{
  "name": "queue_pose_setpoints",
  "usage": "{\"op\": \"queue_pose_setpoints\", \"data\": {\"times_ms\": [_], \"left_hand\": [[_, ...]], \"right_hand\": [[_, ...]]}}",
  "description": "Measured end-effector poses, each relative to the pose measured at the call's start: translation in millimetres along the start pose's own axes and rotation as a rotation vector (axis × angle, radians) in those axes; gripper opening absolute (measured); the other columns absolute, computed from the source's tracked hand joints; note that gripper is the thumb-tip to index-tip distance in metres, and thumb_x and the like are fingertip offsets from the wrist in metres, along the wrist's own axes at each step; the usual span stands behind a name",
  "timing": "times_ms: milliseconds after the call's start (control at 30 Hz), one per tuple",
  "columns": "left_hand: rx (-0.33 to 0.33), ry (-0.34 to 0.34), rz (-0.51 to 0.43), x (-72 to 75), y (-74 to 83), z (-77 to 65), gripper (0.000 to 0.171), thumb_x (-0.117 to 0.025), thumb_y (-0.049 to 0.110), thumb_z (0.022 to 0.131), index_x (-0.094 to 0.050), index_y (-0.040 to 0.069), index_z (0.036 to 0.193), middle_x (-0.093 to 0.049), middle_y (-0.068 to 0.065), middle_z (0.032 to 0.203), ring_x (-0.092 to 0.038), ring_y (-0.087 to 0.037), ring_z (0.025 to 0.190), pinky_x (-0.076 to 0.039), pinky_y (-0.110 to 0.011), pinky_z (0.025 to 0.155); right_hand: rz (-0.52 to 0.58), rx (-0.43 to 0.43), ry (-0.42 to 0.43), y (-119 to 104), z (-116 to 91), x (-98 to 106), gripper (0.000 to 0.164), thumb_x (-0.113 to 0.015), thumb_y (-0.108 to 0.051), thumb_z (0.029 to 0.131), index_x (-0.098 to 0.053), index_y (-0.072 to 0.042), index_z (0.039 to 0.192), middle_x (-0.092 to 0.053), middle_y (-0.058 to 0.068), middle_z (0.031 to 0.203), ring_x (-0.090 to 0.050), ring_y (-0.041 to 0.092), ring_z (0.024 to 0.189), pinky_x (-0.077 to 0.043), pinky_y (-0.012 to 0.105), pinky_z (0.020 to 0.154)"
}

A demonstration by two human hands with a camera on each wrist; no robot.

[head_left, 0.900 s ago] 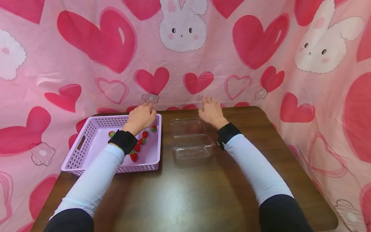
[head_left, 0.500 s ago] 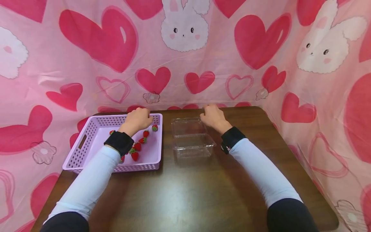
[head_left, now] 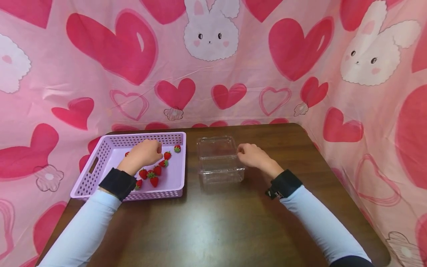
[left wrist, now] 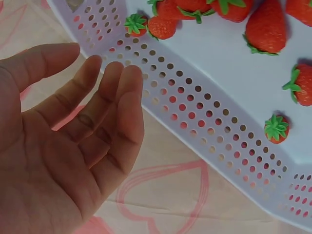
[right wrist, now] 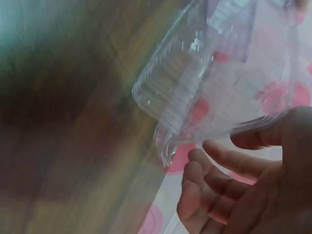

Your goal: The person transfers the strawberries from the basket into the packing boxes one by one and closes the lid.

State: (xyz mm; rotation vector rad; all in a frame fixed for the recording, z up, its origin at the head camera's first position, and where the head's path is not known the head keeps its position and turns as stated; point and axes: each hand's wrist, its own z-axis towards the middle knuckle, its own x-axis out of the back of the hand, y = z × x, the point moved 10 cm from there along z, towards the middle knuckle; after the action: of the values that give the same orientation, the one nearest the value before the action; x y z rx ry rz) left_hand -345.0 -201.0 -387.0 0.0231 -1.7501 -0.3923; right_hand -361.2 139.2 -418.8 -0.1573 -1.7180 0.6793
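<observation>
Over the lilac basket [head_left: 182, 174] my left hand [head_left: 144, 154] hovers with loosely bent fingers and nothing in them; its palm and parted fingers show in the left wrist view. Several red strawberries [head_left: 154, 181] with green leaf caps lie scattered on the basket floor. To the basket's right, a clear plastic clamshell box [head_left: 217, 148] stands on the table with its lid raised. My right hand [head_left: 256, 155] is at the box's right side, fingers loosely bent. In the right wrist view its thumb and fingertips are close to the box's edge; contact is hard to tell.
The brown wooden table [head_left: 207, 226] reaches toward me and to the right. A pink cloth [head_left: 207, 70] with hearts and rabbits hangs close behind the table's back edge and along its right side.
Both hands have come back toward me from the far edge. My left hand moved left over the basket, uncovering more strawberries. My right hand came down beside the box.
</observation>
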Motion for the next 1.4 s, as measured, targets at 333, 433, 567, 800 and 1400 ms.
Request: {"op": "queue_pose_setpoints", "data": {"times_ms": [333,433,567,800,1400], "left_hand": [[-0.012,-0.088,-0.029,-18.3,0.7,-17.7,0.007,-0.075,0.011,0.092,-0.073,0.005,0.097,-0.064,-0.009,0.082,-0.06,-0.024,0.066,-0.05,-0.036,0.06],[-0.016,-0.099,-0.031,-24.6,-0.4,-21.2,0.012,-0.078,0.008,0.09,-0.075,0.003,0.101,-0.066,-0.01,0.084,-0.061,-0.024,0.07,-0.053,-0.037,0.065],[-0.025,-0.114,-0.028,-35.9,-3.6,-26.5,0.018,-0.081,0.005,0.087,-0.076,0.0,0.104,-0.07,-0.011,0.089,-0.062,-0.026,0.079,-0.054,-0.039,0.072],[0.021,-0.129,-0.083,-47.3,-13.5,-35.3,0.025,-0.08,0.001,0.087,-0.076,-0.003,0.112,-0.072,-0.014,0.095,-0.063,-0.027,0.081,-0.056,-0.037,0.066],[-0.001,-0.075,-0.057,-52.8,-15.3,-46.1,0.026,-0.077,-0.002,0.087,-0.076,-0.003,0.113,-0.071,-0.016,0.097,-0.062,-0.03,0.085,-0.055,-0.047,0.079]], "right_hand": [[-0.004,0.016,-0.02,4.3,-36.5,-5.2,0.04,-0.051,-0.023,0.107,-0.059,0.0,0.138,-0.066,0.01,0.105,-0.06,0.024,0.081,-0.047,0.038,0.064],[0.049,0.005,-0.033,4.2,-46.0,-6.7,0.041,-0.052,-0.023,0.107,-0.057,0.001,0.14,-0.066,0.012,0.109,-0.06,0.026,0.083,-0.048,0.038,0.066],[0.128,0.007,-0.052,1.7,-56.6,-9.5,0.04,-0.052,-0.021,0.108,-0.055,0.002,0.14,-0.064,0.014,0.11,-0.059,0.026,0.084,-0.048,0.038,0.066],[0.192,0.014,-0.06,1.5,-66.6,-15.5,0.036,-0.052,-0.014,0.106,-0.055,0.003,0.137,-0.062,0.013,0.103,-0.056,0.025,0.077,-0.047,0.038,0.063],[0.306,-0.013,-0.001,19.8,-74.5,-40.0,0.032,-0.062,-0.005,0.1,-0.053,0.002,0.13,-0.058,0.007,0.08,-0.054,0.022,0.066,-0.047,0.036,0.062]]}}
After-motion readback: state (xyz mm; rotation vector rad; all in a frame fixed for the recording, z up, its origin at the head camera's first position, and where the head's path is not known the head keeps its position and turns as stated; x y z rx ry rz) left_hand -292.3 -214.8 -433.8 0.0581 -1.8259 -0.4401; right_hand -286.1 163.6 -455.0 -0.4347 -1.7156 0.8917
